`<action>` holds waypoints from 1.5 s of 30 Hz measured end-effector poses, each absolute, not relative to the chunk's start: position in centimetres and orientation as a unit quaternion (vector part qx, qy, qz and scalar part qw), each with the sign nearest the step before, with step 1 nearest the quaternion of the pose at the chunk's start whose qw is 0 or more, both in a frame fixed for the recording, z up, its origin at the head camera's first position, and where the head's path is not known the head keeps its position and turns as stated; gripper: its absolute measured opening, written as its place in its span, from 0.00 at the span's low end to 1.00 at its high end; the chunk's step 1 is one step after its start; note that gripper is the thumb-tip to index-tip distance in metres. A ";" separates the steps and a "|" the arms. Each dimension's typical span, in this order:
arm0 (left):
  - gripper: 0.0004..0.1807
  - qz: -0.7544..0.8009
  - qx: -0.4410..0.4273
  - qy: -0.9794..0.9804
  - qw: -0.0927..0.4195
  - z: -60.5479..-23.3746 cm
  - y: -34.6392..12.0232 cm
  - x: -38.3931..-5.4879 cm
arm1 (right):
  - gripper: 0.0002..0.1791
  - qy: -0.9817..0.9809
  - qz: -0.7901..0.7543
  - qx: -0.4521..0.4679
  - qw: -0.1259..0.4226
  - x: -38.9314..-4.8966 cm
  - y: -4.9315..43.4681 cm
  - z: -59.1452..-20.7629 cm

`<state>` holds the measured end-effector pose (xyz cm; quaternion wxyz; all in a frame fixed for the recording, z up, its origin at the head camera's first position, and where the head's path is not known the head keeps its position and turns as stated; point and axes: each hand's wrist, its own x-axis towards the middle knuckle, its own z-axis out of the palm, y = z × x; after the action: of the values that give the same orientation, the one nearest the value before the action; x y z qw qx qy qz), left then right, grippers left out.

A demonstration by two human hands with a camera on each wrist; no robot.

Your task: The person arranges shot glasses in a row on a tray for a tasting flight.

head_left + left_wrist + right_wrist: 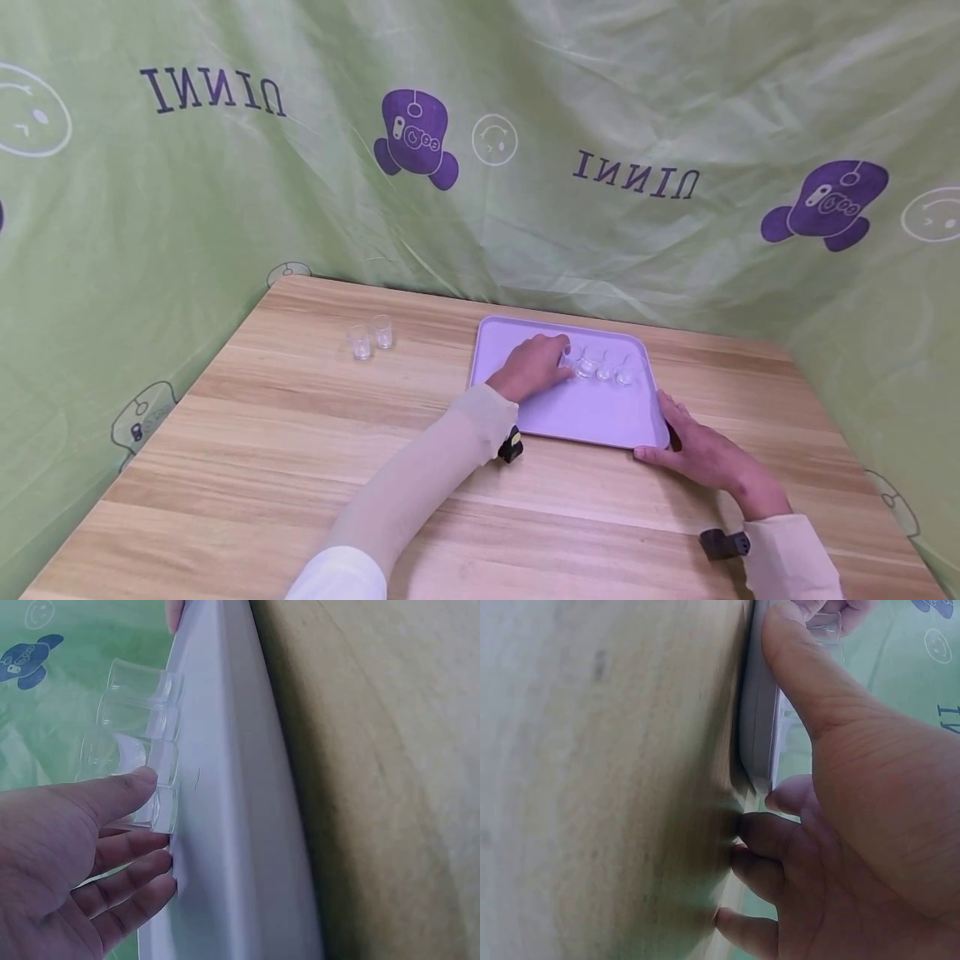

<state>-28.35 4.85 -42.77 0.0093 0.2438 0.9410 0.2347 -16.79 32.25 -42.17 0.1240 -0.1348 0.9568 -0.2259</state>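
Note:
My left hand (532, 367) reaches over the lilac tray (577, 421) and holds a small clear glass (163, 808) between thumb and fingers. That glass stands at the near end of a row of similar clear glasses (603, 371) on the tray; the left wrist view shows them side by side, close together. At the tray's front right corner, my right hand (701, 454) rests with its thumb (810, 664) along the front edge. Its other fingers lie relaxed around the corner, by the right side.
Two more clear glasses, one (361, 343) slightly nearer than the other (383, 332), stand on the wooden table (300, 433) left of the tray. A green printed curtain (337, 200) hangs behind the table and along its sides.

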 end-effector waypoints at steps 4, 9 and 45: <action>0.23 0.232 0.240 0.942 0.011 -42.8 4.8 -28.3 | 0.62 0.955 -0.230 -0.135 0.126 -16.8 32.2 -42.1; 0.31 0.230 0.243 0.942 0.016 -42.9 4.7 -28.3 | 0.62 0.955 -0.233 -0.136 0.125 -16.8 32.1 -42.4; 0.45 0.263 0.273 0.925 -0.026 -41.2 0.1 -26.4 | 0.62 0.959 -0.220 -0.136 0.115 -16.9 32.5 -42.7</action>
<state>-26.38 0.11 -41.19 -0.0264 0.2727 0.9251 0.2628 -16.92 32.51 -42.65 0.1150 -0.1362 0.9591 -0.2200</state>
